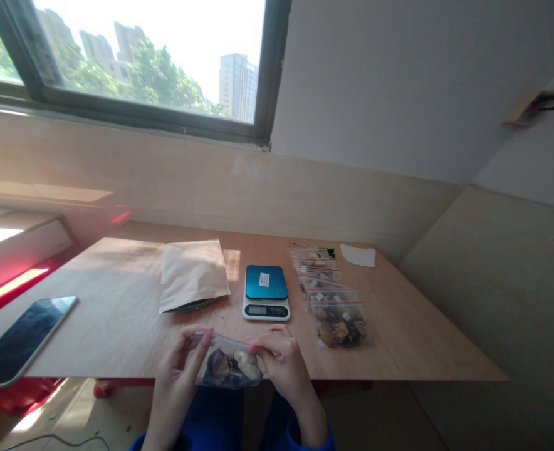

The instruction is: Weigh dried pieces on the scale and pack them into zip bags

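Between my two hands is a clear zip bag (232, 369) with dark and pale dried pieces inside, held over the table's front edge. My left hand (183, 363) grips the bag's upper left corner between thumb and fingers. At the upper right, my right hand (279, 357) pinches the zip edge. Just beyond the bag stands a kitchen scale (266, 291) with a blue top and a white body; a small white label lies on its plate. A brown paper pouch (195, 272) lies flat to the left of the scale.
Several filled zip bags (340, 326) lie overlapping in a row right of the scale. Behind them are a white paper scrap (358, 255) and a green and black item (324, 252). A tablet or phone (23, 341) sits at the table's left edge. Wall and window rise behind.
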Motion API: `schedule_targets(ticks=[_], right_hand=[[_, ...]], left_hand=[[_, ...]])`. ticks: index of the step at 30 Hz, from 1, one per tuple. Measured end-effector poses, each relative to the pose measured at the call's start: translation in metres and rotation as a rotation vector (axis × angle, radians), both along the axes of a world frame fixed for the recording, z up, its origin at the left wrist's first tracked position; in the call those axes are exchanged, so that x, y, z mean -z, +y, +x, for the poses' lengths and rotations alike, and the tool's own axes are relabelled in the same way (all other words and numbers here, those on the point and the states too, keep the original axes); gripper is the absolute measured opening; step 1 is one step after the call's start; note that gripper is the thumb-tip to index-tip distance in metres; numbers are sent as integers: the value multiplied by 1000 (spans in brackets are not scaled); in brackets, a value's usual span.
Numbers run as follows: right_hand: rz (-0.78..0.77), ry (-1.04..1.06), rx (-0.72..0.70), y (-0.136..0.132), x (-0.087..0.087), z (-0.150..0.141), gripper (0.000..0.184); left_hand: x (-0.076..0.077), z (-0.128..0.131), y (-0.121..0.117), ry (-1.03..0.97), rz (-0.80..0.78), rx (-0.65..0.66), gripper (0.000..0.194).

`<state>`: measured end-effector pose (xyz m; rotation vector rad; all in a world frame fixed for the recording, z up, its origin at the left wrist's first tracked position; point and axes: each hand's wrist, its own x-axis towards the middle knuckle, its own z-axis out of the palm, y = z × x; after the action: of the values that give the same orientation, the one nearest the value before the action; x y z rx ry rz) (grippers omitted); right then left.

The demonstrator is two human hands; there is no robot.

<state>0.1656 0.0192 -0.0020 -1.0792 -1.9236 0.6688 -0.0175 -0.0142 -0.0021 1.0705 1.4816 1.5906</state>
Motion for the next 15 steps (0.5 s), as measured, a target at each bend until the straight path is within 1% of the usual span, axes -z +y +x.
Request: schedule_targets(ticks=[3,5,6,9,11,13,15], right_hand=[[-30,5,25,-1,-2,2,22],[-76,12,22,-2,-6,4,16],[-112,29,10,-3,-7,5,13],[-214,88,-49,-6,-8,10,23],[-199,93,-37,-6,-5,12,27],[-151,81,10,-6,-2,15,37],[-137,93,43,-6,1,16,40]], left_hand=[[-4,-5,0,-11,-32,103,46],[-3,-8,0,-11,-72,146,44],[-1,-10,0,-15,-87,145,43],[4,-13,0,-48,-86,51,41],[7,-13,1,-78,-85,11,40],[6,-11,3,-107,-89,8,40],[5,-7,4,-130,-73,11,39]])
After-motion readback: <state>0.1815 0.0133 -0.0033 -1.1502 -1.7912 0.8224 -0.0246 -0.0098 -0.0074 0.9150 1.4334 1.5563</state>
